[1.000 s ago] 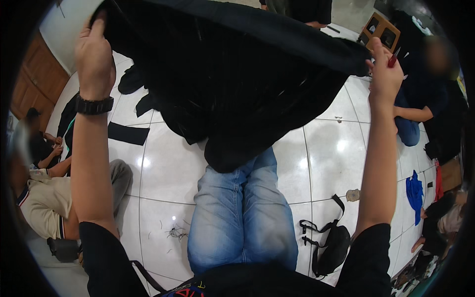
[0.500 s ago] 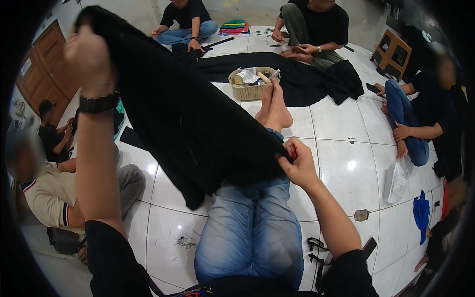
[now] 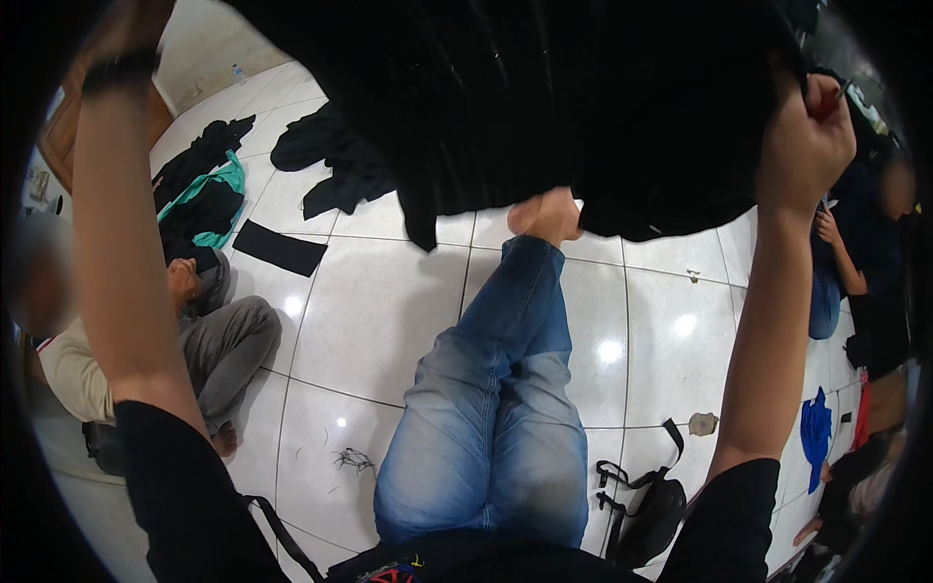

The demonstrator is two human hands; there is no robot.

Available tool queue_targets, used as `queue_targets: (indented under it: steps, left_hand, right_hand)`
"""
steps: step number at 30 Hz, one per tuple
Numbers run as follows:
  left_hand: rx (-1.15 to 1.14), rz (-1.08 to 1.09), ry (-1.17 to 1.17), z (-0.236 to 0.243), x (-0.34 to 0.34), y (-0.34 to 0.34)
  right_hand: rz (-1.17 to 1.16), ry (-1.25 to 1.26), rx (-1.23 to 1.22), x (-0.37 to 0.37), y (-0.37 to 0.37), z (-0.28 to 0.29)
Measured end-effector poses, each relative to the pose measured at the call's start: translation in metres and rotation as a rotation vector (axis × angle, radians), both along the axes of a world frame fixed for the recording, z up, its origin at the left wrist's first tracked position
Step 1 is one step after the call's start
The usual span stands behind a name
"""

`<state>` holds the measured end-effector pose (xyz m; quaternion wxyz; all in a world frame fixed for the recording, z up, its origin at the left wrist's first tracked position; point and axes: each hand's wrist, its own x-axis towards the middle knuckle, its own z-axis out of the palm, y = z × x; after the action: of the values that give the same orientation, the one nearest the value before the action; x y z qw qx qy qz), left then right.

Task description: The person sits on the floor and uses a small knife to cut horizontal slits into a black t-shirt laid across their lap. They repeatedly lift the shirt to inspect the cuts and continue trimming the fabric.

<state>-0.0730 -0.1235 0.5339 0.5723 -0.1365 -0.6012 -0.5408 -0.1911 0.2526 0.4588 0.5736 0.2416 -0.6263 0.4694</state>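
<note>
A large black cloth hangs spread between my raised hands, its lower edge falling over my feet. My right hand pinches its right edge, and a small red thing with a dark tip shows in that fist. At the upper left, my left hand is lifted high and partly cut off by the frame, closed at the cloth's other end. A few pale lint threads cling to the cloth. Below it, my legs in blue jeans lie stretched out on the tiles.
A black bag lies by my right thigh, loose thread scraps left of my legs. A black rectangular piece and dark garments lie left ahead. People sit at left and right. A blue cloth lies right.
Both my hands have risen, the right moving up and to the right, so the cloth is spread wide. It now covers the basket and the people ahead from sight.
</note>
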Motion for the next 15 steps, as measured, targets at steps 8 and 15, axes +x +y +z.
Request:
queue_targets:
  steps: [8,15]
  left_hand:
    - [0.251,-0.510,-0.194,-0.275,0.124,-0.121]
    - [0.687,-0.001,-0.765,-0.432,0.197,-0.053]
  right_hand:
    - [0.384,-0.533,0.371,0.111,0.010,-0.242]
    - [0.295,-1.086,0.297,0.178,0.043,-0.363]
